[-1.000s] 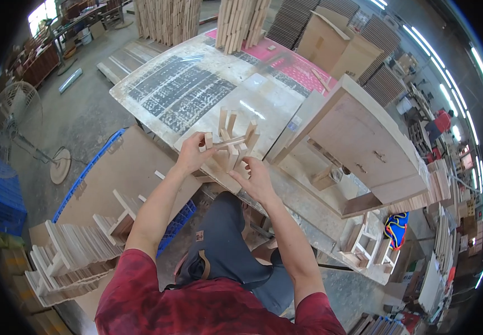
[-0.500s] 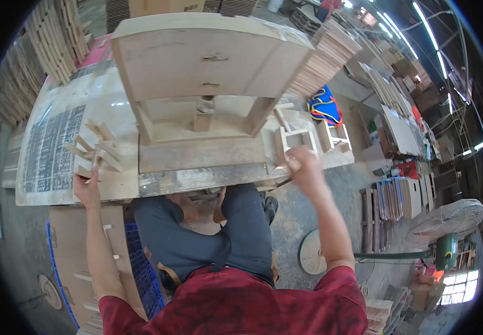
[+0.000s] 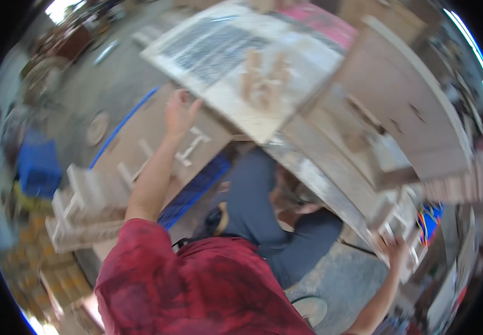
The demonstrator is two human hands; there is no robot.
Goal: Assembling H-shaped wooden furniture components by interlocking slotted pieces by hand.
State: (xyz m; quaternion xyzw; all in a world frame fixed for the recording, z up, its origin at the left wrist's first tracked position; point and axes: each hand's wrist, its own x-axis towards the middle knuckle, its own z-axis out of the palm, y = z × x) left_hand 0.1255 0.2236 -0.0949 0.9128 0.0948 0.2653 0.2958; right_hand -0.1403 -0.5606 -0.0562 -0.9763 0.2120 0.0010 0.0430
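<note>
My left hand (image 3: pixel 180 114) is open, thumb and fingers apart, with nothing in it. It hovers over a brown board (image 3: pixel 141 131) beside the workbench. On that board, by my left forearm, lies a small pale wooden frame piece (image 3: pixel 194 146). At the bench's right end, my right hand (image 3: pixel 396 249) is at a small wooden frame (image 3: pixel 385 219); motion smears its fingers, so its grip is unclear. A wooden cabinet carcass (image 3: pixel 403 100) with drawer fronts and handles stands on the bench. Several wooden sticks (image 3: pixel 263 81) stand on the bench to its left, blurred.
The workbench (image 3: pixel 230 106) runs diagonally before my knees. A blue crate (image 3: pixel 194 192) sits under the brown board. Stacked wooden parts (image 3: pixel 93 195) are at the left. A blue cloth (image 3: pixel 431 223) lies beyond my right hand. A round base (image 3: pixel 311 308) stands on the floor.
The view has swung left and is blurred. My left hand has left the wooden sticks and moved out over the brown board, opening. My right hand remains by the small frames.
</note>
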